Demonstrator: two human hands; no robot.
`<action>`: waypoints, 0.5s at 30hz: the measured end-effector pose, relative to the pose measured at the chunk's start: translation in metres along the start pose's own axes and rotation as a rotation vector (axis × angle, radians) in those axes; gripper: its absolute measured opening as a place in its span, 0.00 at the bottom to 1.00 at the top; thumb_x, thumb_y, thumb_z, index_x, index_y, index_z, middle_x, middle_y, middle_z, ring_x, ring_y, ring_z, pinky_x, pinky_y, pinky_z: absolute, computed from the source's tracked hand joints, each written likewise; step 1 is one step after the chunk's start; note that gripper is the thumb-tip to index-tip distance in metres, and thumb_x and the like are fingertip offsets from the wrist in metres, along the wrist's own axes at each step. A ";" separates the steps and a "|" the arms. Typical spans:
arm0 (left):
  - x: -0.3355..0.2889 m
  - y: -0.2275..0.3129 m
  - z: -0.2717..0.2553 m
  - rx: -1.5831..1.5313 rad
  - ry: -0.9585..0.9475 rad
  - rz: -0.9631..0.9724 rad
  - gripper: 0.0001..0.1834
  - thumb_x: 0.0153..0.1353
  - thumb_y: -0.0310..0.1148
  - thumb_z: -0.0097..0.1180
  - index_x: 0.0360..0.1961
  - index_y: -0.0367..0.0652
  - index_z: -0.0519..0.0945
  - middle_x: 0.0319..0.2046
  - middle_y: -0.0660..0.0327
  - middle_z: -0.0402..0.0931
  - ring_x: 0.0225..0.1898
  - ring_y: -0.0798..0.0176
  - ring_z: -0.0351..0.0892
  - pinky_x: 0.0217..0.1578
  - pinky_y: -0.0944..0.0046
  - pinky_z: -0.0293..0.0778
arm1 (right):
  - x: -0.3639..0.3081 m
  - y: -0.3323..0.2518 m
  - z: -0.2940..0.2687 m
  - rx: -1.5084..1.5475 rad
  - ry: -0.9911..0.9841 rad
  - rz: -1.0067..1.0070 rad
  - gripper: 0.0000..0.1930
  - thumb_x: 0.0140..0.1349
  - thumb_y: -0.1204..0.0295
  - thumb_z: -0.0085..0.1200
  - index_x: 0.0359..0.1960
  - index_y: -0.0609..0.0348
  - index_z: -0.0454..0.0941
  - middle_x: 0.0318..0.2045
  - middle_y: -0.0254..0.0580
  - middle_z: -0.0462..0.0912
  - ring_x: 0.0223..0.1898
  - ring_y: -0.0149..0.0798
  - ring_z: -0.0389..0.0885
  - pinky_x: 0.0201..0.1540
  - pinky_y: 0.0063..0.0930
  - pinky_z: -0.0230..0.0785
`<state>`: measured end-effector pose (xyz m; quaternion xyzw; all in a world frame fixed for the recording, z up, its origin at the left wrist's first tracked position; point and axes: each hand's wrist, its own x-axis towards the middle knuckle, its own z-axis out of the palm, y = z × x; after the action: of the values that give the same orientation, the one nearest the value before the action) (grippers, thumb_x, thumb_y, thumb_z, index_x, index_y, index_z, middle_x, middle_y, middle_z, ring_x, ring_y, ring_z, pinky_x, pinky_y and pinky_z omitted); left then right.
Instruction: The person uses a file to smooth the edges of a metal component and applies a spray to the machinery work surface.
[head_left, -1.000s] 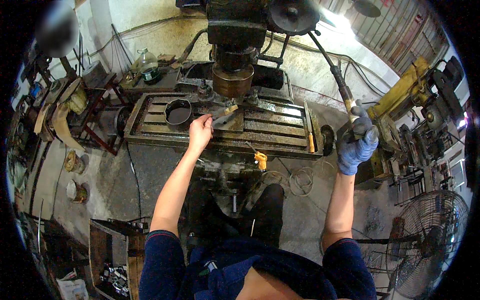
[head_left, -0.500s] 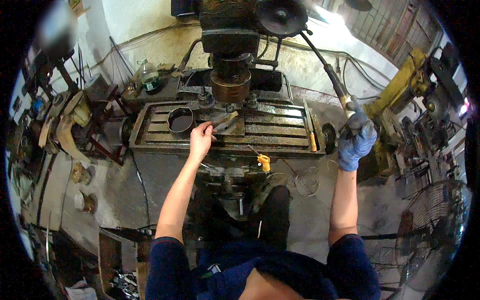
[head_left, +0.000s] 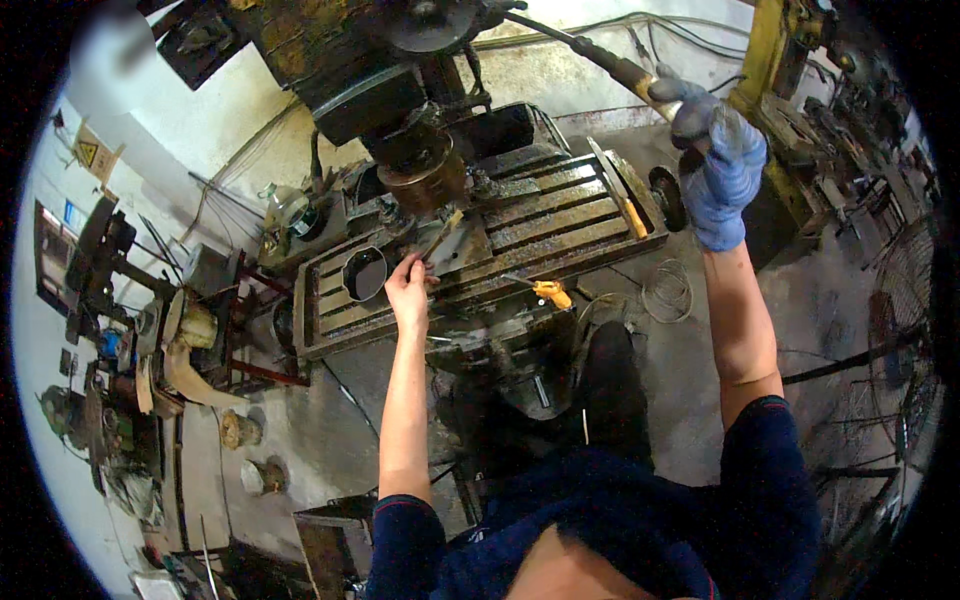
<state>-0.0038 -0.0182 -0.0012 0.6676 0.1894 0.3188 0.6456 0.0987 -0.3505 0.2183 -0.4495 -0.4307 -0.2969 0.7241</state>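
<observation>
My bare left hand (head_left: 408, 292) pinches the handle of a small brush (head_left: 440, 238) with pale bristles. Its tip points toward the spindle, over a flat grey plate (head_left: 468, 247) on the slotted machine table (head_left: 540, 205). Just left of that hand stands a dark round pot (head_left: 366, 272) with dark contents. My right hand (head_left: 725, 165), in a blue-grey glove, is wrapped round the grip of a long machine lever (head_left: 630, 72). Above the plate hangs the wide spindle head (head_left: 420, 175) of the milling machine; the cutting point beneath it is hard to make out.
A file with a yellow handle (head_left: 636, 218) lies at the table's right end. A yellow-handled tool (head_left: 552, 293) is at the front edge. Behind the table's left end stands a clear bottle (head_left: 290, 212). Coiled wire (head_left: 666, 291) lies on the floor, near a fan guard (head_left: 905, 300).
My view has tilted, so the machine and table now slant up to the right. My left hand still holds the brush by the pot, and my right hand keeps the lever.
</observation>
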 end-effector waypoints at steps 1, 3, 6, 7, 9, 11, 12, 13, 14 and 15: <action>0.001 -0.001 0.000 0.003 0.000 -0.001 0.16 0.60 0.29 0.48 0.45 0.27 0.72 0.28 0.58 0.75 0.23 0.69 0.73 0.26 0.68 0.71 | 0.001 0.001 -0.004 -0.040 -0.028 -0.019 0.19 0.58 0.60 0.50 0.25 0.68 0.77 0.29 0.46 0.80 0.27 0.30 0.74 0.54 0.36 0.62; 0.004 -0.005 0.001 0.001 0.001 0.005 0.16 0.60 0.29 0.48 0.45 0.26 0.71 0.28 0.58 0.75 0.24 0.69 0.73 0.27 0.68 0.71 | 0.008 0.007 -0.008 0.028 -0.061 -0.024 0.18 0.59 0.61 0.50 0.29 0.68 0.78 0.30 0.46 0.80 0.27 0.28 0.74 0.50 0.33 0.65; 0.006 -0.008 0.004 0.011 0.003 0.025 0.17 0.60 0.29 0.48 0.46 0.25 0.71 0.29 0.58 0.75 0.24 0.69 0.73 0.27 0.68 0.71 | 0.021 0.011 -0.007 0.025 -0.067 -0.100 0.17 0.60 0.63 0.47 0.28 0.68 0.77 0.30 0.46 0.80 0.27 0.31 0.74 0.42 0.31 0.67; 0.006 -0.005 0.006 0.031 0.003 0.033 0.17 0.60 0.28 0.47 0.46 0.25 0.71 0.29 0.57 0.75 0.24 0.69 0.73 0.27 0.68 0.71 | 0.028 0.011 -0.006 0.008 -0.060 -0.146 0.17 0.60 0.63 0.45 0.24 0.67 0.75 0.28 0.49 0.80 0.26 0.33 0.74 0.44 0.34 0.67; 0.007 -0.005 0.007 0.036 -0.008 0.036 0.17 0.60 0.28 0.47 0.46 0.25 0.71 0.29 0.57 0.76 0.24 0.69 0.73 0.28 0.68 0.71 | 0.031 0.009 -0.013 -0.019 0.006 0.001 0.19 0.60 0.63 0.42 0.23 0.67 0.75 0.27 0.51 0.80 0.26 0.33 0.74 0.39 0.29 0.68; 0.011 -0.007 0.004 0.008 -0.029 0.024 0.16 0.60 0.28 0.47 0.46 0.26 0.71 0.30 0.56 0.76 0.24 0.69 0.73 0.28 0.68 0.71 | 0.044 0.009 -0.013 -0.012 -0.076 -0.115 0.18 0.61 0.64 0.41 0.25 0.67 0.77 0.27 0.49 0.80 0.27 0.32 0.75 0.35 0.25 0.68; 0.012 -0.008 0.004 0.006 -0.022 0.021 0.16 0.60 0.28 0.47 0.46 0.26 0.71 0.30 0.56 0.76 0.24 0.70 0.73 0.28 0.68 0.71 | 0.051 0.009 -0.012 -0.008 -0.116 -0.172 0.18 0.62 0.64 0.40 0.26 0.67 0.77 0.28 0.47 0.81 0.28 0.31 0.76 0.33 0.23 0.68; 0.014 -0.009 0.005 0.003 -0.016 0.019 0.16 0.60 0.29 0.47 0.46 0.26 0.72 0.30 0.56 0.76 0.24 0.70 0.73 0.28 0.67 0.70 | 0.056 0.007 -0.022 -0.429 -0.090 -0.203 0.12 0.60 0.72 0.42 0.31 0.65 0.78 0.31 0.46 0.81 0.29 0.37 0.78 0.35 0.26 0.69; 0.016 -0.009 0.006 0.000 -0.010 0.016 0.16 0.60 0.29 0.47 0.46 0.26 0.72 0.30 0.56 0.76 0.24 0.70 0.72 0.28 0.67 0.70 | 0.068 0.009 -0.025 -0.250 -0.235 -0.214 0.12 0.60 0.69 0.43 0.31 0.65 0.77 0.30 0.43 0.80 0.29 0.35 0.77 0.33 0.26 0.67; 0.016 -0.010 0.004 0.014 0.007 0.013 0.16 0.60 0.29 0.47 0.46 0.27 0.72 0.30 0.56 0.76 0.25 0.70 0.72 0.28 0.68 0.70 | 0.084 0.004 -0.019 -0.060 -0.376 -0.222 0.14 0.60 0.66 0.43 0.31 0.65 0.76 0.28 0.40 0.79 0.28 0.33 0.76 0.31 0.26 0.66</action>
<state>0.0121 -0.0092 -0.0077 0.6722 0.1894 0.3242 0.6381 0.1464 -0.3698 0.2874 -0.4681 -0.5961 -0.2982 0.5802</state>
